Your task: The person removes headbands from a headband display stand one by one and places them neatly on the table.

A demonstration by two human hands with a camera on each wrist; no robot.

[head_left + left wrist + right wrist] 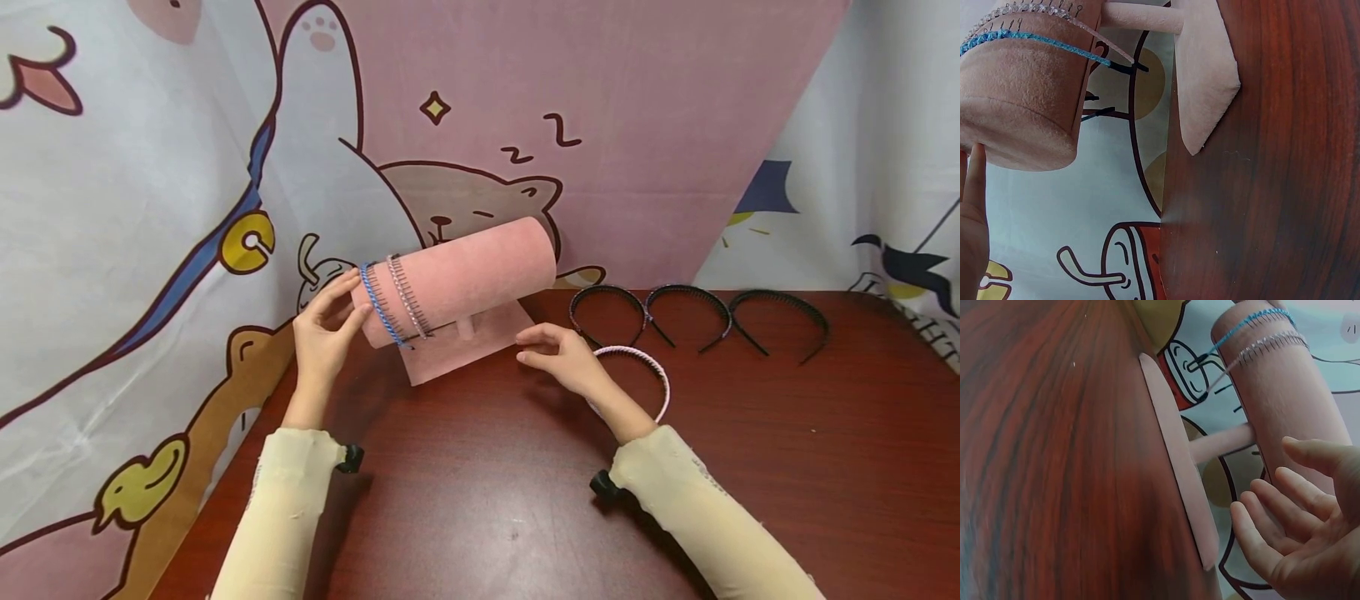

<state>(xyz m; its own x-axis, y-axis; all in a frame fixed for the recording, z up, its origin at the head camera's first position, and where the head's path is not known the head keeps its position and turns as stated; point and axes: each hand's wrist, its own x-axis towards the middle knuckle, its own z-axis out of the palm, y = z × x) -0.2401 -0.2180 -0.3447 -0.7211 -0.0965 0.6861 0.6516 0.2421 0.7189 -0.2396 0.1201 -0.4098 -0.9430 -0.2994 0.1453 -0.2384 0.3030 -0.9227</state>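
A pink plush roll [472, 271] stands raised on a post above its flat pink base [450, 354]. Two toothed headbands sit round its left part: a blue headband [381, 307] nearest the end and a silvery-pink headband [407, 296] beside it. My left hand [322, 329] touches the roll's left end; in the left wrist view a straight finger [977, 175] rests against that end, apart from the blue band. To the right of the base, my right hand [562, 360] has loosely bent fingers and holds nothing; in the right wrist view its palm is turned up.
A pink-and-white headband [652, 364] lies behind my right wrist, partly hidden by it. Three dark toothed headbands lie in a row at the back right, including the rightmost headband [795, 300]. Cartoon-printed cloth [637, 108] hangs behind the reddish-brown table [480, 500].
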